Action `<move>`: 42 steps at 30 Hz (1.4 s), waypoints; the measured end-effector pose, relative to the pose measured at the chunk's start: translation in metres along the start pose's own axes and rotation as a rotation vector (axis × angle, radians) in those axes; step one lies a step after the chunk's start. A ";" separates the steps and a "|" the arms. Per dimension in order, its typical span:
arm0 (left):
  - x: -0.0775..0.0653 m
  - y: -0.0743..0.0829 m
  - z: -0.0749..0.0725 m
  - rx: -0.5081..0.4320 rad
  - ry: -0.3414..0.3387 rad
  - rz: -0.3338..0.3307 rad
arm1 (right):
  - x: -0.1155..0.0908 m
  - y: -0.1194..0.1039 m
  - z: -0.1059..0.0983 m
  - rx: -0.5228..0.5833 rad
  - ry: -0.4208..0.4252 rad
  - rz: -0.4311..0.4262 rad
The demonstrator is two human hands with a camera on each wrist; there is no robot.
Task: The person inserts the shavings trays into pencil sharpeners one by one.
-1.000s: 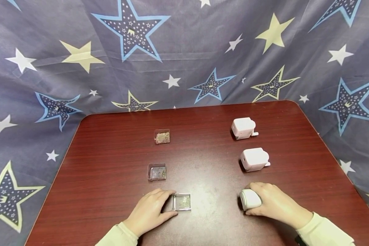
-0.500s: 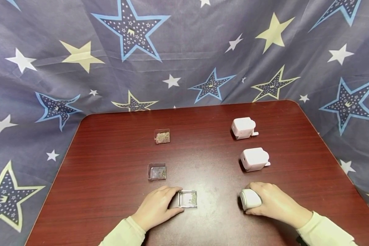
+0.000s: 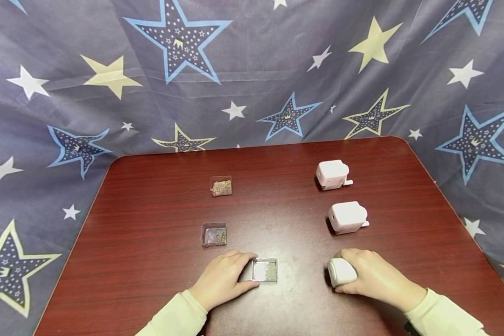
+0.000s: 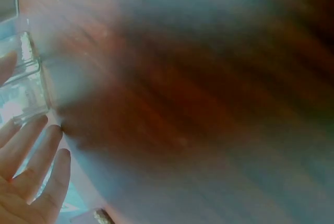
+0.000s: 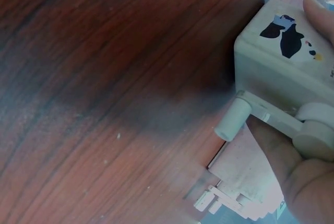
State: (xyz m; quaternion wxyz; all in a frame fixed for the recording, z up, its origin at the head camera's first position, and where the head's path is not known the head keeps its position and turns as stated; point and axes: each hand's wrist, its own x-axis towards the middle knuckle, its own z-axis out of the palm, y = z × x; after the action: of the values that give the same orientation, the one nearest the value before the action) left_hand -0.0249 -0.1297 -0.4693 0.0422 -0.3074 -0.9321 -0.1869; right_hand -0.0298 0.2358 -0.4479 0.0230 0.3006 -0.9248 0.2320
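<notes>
My left hand (image 3: 222,280) pinches a clear plastic shavings drawer (image 3: 253,270) between thumb and fingers, at the near middle of the table. Some light shavings lie in its right part. In the left wrist view the drawer (image 4: 23,96) shows at the left edge by the fingertips. A pale green-white hand-crank pencil sharpener (image 3: 342,272) stands to the right, gripped from its right side by my right hand (image 3: 375,275). Its crank and a dark printed picture show on the sharpener (image 5: 284,62) in the right wrist view. A gap of table separates drawer and sharpener.
Two pinkish-white crank sharpeners, the nearer one (image 3: 347,218) and the farther one (image 3: 332,175), stand behind the right hand. Two more clear drawers lie at left: one (image 3: 204,235) with few shavings, another (image 3: 212,186) fuller. A star-patterned cloth (image 3: 252,70) hangs behind the table.
My left hand has slid the drawer to the right and slightly away from me, closer to the held sharpener. The right hand and its sharpener have stayed in place.
</notes>
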 end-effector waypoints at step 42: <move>0.040 0.035 0.009 0.076 -0.096 0.069 | 0.000 0.002 0.001 0.004 -0.015 -0.008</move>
State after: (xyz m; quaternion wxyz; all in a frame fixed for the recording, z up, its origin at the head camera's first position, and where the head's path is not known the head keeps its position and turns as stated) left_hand -0.0364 -0.0775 -0.4587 0.0154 -0.3463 -0.9283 -0.1349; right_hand -0.0307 0.2363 -0.4495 0.0165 0.3062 -0.9232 0.2316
